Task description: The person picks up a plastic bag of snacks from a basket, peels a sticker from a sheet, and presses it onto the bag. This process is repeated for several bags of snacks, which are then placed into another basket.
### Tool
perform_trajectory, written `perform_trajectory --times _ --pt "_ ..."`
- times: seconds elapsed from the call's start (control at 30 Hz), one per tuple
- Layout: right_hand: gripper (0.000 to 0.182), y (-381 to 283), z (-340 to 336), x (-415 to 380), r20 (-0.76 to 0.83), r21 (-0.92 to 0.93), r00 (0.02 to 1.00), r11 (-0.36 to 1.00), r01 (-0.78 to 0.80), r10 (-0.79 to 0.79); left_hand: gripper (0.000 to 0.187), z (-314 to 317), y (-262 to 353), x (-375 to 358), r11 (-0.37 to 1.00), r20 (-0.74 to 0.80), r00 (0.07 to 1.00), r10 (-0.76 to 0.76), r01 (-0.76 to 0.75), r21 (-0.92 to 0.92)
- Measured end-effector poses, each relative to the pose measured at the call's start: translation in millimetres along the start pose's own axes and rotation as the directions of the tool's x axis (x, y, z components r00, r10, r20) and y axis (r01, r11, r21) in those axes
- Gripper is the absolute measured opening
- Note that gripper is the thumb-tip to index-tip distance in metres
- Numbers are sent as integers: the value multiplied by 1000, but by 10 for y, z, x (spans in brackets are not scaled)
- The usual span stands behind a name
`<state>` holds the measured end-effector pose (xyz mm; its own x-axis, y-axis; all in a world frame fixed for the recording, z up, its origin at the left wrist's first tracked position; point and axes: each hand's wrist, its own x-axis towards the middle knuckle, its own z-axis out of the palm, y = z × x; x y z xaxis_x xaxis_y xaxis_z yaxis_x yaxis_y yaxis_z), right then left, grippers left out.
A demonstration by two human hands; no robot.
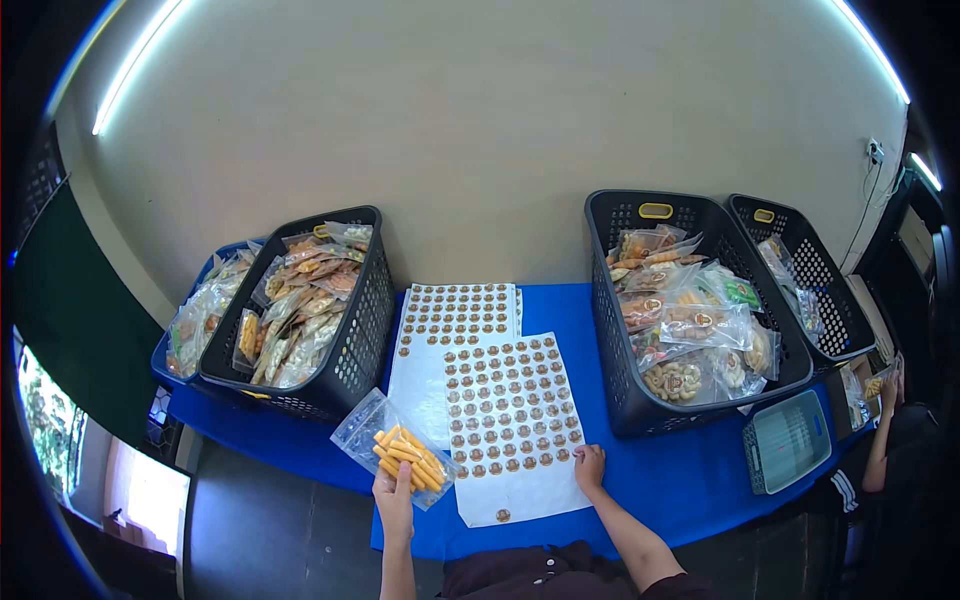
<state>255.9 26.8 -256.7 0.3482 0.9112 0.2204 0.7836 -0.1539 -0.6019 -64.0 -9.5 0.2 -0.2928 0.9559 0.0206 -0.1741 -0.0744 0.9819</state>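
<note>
My left hand (394, 500) grips the lower edge of a clear plastic bag of snack sticks (410, 458), yellow-orange in colour, held up over the front edge of the table. On the blue cloth in front of me lies a white sticker sheet (512, 405) with rows of small round brown stickers. My right hand (591, 467) has its fingers curled in at the sheet's right edge, at the end of a lower row. Whether a single sticker is between those fingertips is too small to tell. More sticker sheets (420, 370) lie beneath, toward the wall.
Left stands a dark basket (362, 300) full of snack bags, with a blue basket (165, 350) beside it. Right are a large dark basket (620, 370) of labelled bags, another dark basket (830, 290) and a pale green tray (790, 445). Another person's hand (890, 388) shows far right.
</note>
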Motion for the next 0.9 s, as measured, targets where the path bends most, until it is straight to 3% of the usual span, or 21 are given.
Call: perform_trajectory --times 0.13,0.23,0.3,0.37,0.53,0.63,0.67,0.77,0.9 --pt "5 111 -32 37 105 366 982 912 -182 154 26 130 8 -29 999 62 998 -2 5 -42" --pt "7 229 -17 63 317 635 906 646 -423 280 27 194 -56 -43 996 125 990 -61 69 -60" --pt "9 -192 -578 125 534 685 792 399 -610 295 29 331 -30 -51 986 161 983 -89 109 -122" --pt "13 -579 -950 185 521 731 838 422 -536 163 30 402 -45 -39 974 226 961 -158 189 -123" --pt "14 -1745 -1909 267 392 882 913 329 -338 -113 32 719 -82 -28 981 412 899 -148 186 -54" --pt "14 -2121 -2270 252 383 890 884 366 -274 -269 33 904 -79 -97 978 470 868 -162 204 -40" --pt "15 -2202 -2324 245 402 876 866 398 -271 -297 33 956 -68 -131 985 489 861 -136 171 -26" --pt "15 -2278 -2304 264 271 762 882 646 48 -386 34 1025 -62 -212 989 535 835 -127 149 2" --pt "17 -2368 -2366 227 279 680 901 731 59 -332 36 1006 -136 -245 992 518 847 -117 124 21"
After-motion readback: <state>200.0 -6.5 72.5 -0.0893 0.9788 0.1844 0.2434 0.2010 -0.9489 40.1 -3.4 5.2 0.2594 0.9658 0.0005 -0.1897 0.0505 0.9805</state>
